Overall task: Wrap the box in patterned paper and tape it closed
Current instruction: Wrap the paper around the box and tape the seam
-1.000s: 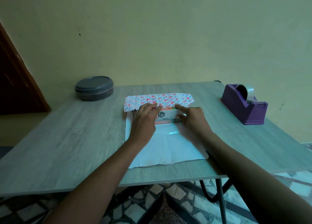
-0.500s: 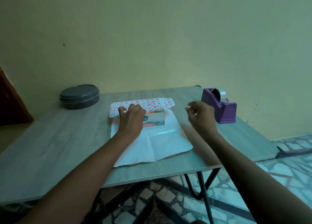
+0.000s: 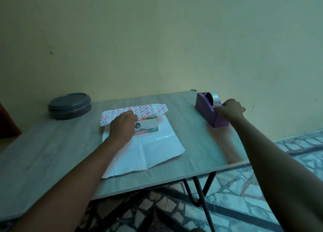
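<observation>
A small printed box [image 3: 148,125] lies on a sheet of wrapping paper [image 3: 152,153], white side up. The paper's far edge is folded over the box and shows its red and blue pattern [image 3: 148,110]. My left hand [image 3: 122,125] lies flat on the fold and the box, pinning them down. At the table's right stands a purple tape dispenser [image 3: 210,110] with a clear roll. My right hand [image 3: 230,109] is at its front end, fingertips pinching at the tape end by the cutter.
A round dark lidded container [image 3: 70,105] sits at the back left of the grey wooden table [image 3: 52,153]. The table's front edge and black metal legs [image 3: 201,193] stand over a patterned tile floor. A yellow wall rises close behind.
My right hand has left the box and travelled right to the tape dispenser. My left hand stays on the folded paper and box. The view has turned to the right.
</observation>
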Tool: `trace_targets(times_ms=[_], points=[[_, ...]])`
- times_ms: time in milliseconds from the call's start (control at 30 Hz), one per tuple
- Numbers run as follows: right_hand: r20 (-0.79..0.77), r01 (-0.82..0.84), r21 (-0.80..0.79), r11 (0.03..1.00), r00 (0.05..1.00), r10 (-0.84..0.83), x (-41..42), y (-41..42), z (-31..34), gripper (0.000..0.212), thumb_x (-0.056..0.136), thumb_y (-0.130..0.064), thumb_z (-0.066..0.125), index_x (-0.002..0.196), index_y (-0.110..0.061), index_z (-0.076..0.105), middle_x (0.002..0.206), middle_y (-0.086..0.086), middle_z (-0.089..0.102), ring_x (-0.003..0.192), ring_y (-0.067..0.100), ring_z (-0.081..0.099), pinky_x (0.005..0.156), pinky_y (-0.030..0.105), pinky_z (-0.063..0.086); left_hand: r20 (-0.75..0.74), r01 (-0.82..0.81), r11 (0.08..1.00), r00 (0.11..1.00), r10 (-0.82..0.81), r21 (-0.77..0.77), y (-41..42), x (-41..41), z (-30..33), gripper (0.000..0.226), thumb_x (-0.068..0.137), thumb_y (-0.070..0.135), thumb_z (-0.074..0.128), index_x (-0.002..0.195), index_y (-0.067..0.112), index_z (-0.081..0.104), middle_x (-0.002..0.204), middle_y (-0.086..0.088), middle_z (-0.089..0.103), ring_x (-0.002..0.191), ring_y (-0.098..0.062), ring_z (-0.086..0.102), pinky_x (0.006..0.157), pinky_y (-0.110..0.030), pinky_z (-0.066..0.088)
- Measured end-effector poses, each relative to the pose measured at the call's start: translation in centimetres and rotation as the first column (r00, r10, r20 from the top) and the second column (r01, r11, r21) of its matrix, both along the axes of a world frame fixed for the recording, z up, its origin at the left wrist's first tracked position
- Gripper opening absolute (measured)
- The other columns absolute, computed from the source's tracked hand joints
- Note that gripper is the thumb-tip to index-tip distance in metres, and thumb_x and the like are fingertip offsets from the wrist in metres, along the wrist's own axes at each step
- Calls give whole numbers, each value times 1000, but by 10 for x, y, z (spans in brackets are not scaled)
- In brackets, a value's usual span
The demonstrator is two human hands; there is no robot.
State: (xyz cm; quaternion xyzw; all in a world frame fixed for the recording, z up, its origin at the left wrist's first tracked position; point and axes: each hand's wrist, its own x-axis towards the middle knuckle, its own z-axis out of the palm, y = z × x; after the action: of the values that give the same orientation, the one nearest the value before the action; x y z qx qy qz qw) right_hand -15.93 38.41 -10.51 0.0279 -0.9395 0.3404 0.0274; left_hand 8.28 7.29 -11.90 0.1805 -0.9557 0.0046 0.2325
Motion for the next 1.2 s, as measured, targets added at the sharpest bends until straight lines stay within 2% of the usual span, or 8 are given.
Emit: trace_targets(times_ms=[167,333,600,733,867,967,1100,1200], points=[[160,4,-308,951,986,48,-40,5,-5,78,38,-57,80,96,-10,58,93,13,55,88,30,50,84,45,44,-19,8,999,1000,-7,33,0,1,0,21,76,-3,66,87,14,72,94,-4,65,96,-32,63,68,-37,48],[192,35,-480,876,979,67,-31,3,4,47,74,-14,88,102,-5,52,101,15,52,85,29,50,56,33,43,-29,-2,999,1000,3,48,2,-1,1,20,78,-2,66,88,14,72,95,-4,66,95,-31,63,66,-33,41],[192,-38,-626,779,961,201,-4,-12,-1,41,76,3,87,85,-7,48,75,7,41,64,19,45,45,23,38,-63,3,999,998,-1,43,2,1,-3,22,74,-6,64,83,13,71,91,-4,65,90,-34,63,65,-38,49],[157,-46,-646,762,969,192,8,-29,-10,43,69,-2,93,89,-5,54,79,12,46,74,23,50,61,35,40,-67,6,999,998,-3,40,2,1,-3,23,74,-7,66,84,13,72,90,-4,65,89,-33,64,65,-39,52],[141,-19,-612,791,981,132,6,-39,-14,53,58,-16,98,87,-7,55,74,8,45,69,23,46,61,36,38,-72,6,999,997,-2,45,4,2,-4,24,74,-7,68,87,12,74,91,-5,66,89,-33,63,67,-40,53],[133,17,-559,829,989,70,1,-42,-19,63,45,-36,96,87,-8,59,96,8,48,76,26,50,59,34,41,-74,2,999,997,1,50,3,1,-5,22,75,-6,70,88,12,75,90,-5,66,86,-33,64,67,-41,56],[68,23,-552,834,998,17,6,-43,-25,57,52,-40,94,84,-5,63,104,10,56,74,26,56,55,28,37,-80,-1,999,997,5,47,1,2,-7,25,75,-5,71,93,13,76,93,-4,68,89,-32,65,68,-41,56],[24,43,-574,818,999,-36,20,-45,-18,62,58,-34,98,100,-2,66,124,13,59,95,32,65,70,35,52,-88,-2,999,996,7,55,2,2,-7,28,77,-5,71,97,13,76,96,-6,69,91,-34,66,68,-39,55]])
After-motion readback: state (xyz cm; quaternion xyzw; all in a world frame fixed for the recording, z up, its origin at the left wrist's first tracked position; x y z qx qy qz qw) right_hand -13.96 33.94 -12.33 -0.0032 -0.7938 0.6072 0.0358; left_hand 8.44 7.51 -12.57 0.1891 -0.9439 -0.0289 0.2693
